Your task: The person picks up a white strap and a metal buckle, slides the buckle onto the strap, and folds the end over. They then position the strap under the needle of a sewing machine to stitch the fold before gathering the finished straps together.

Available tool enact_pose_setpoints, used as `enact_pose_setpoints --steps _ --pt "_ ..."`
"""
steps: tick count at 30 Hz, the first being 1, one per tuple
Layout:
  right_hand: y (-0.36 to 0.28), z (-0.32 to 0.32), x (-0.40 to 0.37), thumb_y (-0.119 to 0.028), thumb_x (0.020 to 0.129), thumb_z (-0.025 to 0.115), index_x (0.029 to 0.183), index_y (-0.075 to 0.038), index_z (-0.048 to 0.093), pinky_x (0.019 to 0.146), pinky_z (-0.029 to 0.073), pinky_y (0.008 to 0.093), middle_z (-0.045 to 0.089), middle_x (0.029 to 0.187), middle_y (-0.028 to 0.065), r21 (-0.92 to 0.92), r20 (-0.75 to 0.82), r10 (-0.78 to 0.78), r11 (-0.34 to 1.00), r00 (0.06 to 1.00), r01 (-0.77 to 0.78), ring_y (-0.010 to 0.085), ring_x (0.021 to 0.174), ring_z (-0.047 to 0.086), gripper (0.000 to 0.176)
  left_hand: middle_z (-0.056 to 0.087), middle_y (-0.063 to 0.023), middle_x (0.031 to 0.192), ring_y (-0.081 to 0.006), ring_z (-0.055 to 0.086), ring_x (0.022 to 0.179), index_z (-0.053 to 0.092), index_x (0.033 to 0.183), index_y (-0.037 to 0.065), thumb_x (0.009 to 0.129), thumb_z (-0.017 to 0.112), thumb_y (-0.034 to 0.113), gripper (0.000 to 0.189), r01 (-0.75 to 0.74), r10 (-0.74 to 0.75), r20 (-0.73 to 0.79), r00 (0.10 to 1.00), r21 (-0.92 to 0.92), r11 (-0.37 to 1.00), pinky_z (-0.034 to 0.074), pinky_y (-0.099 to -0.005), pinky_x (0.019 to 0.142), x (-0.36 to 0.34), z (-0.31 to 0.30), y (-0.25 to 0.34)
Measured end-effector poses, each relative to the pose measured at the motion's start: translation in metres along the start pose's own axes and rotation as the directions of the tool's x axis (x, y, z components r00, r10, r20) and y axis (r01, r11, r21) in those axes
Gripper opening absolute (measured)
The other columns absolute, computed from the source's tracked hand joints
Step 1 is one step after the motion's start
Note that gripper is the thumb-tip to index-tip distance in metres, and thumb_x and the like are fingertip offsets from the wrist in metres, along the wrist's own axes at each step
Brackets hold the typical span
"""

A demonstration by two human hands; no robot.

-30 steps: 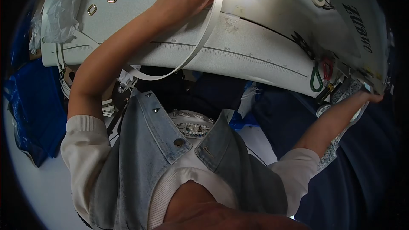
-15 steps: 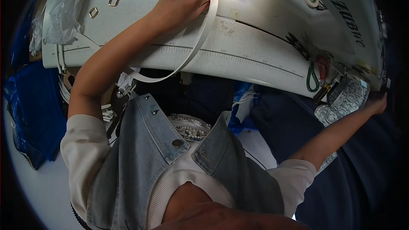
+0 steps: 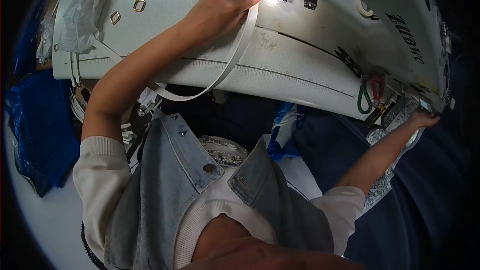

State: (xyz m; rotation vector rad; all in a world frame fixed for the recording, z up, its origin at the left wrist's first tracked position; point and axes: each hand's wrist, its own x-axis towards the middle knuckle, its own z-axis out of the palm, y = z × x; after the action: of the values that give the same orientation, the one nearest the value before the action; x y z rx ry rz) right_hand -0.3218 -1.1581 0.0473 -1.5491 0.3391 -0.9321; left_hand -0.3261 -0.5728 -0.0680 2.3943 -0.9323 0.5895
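My left hand (image 3: 227, 6) is at the sewing machine's needle area, its fingers pinched on the end of a white strap (image 3: 240, 47) under the lamp. The strap curves down over the table's front edge and back up toward the left. My right hand (image 3: 424, 119) is at the machine's right end, beside a patterned silvery fabric (image 3: 378, 195). Its fingers look stretched out to the right, with nothing visible in them.
Gold rectangular rings (image 3: 139, 5) and a crumpled plastic bag (image 3: 82, 20) lie on the left of the sewing table (image 3: 295, 77). Black snips (image 3: 348, 61), green-handled scissors (image 3: 364, 97) and a white roll (image 3: 363, 7) are near the machine body (image 3: 395, 0).
My right hand has moved left and slightly inward from the machine's far right end. My left hand stays at the needle with the strap. The view has shifted slightly.
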Motion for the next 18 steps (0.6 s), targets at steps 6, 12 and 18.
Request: enact_pose_setpoints --steps 6,12,18 --pt "-0.019 -0.010 0.069 -0.035 0.088 0.038 0.122 0.000 0.047 0.091 0.039 0.0462 0.046 0.125 0.0167 -0.388 -0.009 0.112 0.916 0.994 -0.106 0.0323 0.112 0.047 0.049 0.059 -0.0078 0.099 -0.0210 0.060 0.087 0.063 0.101 0.006 0.079 0.061 0.009 0.022 -0.016 0.016 -0.017 1.000 -0.043 0.999 0.051 -0.0281 0.076 0.009 -0.012 0.011" --pt "0.015 0.000 0.018 -0.032 0.087 0.039 0.116 0.001 0.051 0.086 0.044 0.0460 0.049 0.121 0.0171 -0.103 -0.025 -0.255 0.962 0.967 0.252 0.0323 0.106 0.051 0.046 0.059 -0.0086 0.103 -0.0221 0.059 0.095 0.063 0.101 0.006 0.079 0.060 0.008 0.022 -0.007 0.006 -0.037 0.999 -0.037 0.999 0.050 -0.0285 0.081 0.006 -0.010 0.009" --pt "-0.013 -0.051 0.111 -0.030 0.084 0.043 0.116 0.002 0.051 0.081 0.047 0.0450 0.051 0.118 0.0196 -0.377 0.119 0.158 0.920 0.980 -0.102 0.0339 0.102 0.053 0.045 0.059 -0.0088 0.104 -0.0224 0.058 0.096 0.063 0.101 0.006 0.079 0.060 0.008 0.022 0.029 -0.029 -0.002 1.000 -0.046 0.999 0.050 -0.0288 0.082 0.007 -0.010 0.011"
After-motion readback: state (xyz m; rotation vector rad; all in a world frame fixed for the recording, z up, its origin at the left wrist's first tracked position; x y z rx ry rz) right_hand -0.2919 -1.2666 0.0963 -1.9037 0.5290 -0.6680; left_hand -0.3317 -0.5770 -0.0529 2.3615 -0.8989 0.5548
